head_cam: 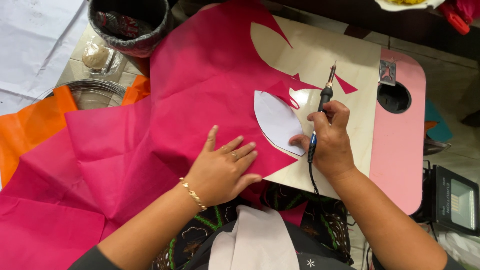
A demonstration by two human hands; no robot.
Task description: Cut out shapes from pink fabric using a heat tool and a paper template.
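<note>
A large sheet of pink fabric (pixel 200 85) lies over a pale wooden board (pixel 320 50). On it rests a white leaf-shaped paper template (pixel 275 120). My left hand (pixel 222 167) lies flat on the pink fabric, fingers spread, just left of the template. My right hand (pixel 330 140) grips a corded hot-cutting pen (pixel 324 100) with a black and blue handle, its metal tip pointing away over the board; the fingertips also touch the template's lower right end.
The board sits on a pink folding table (pixel 400 145) with a round hole. A lined black bin (pixel 130 25) stands at the back left, with orange fabric (pixel 30 125) and a wire coil (pixel 90 92) beside it. A small floodlight (pixel 452 200) lies at the right.
</note>
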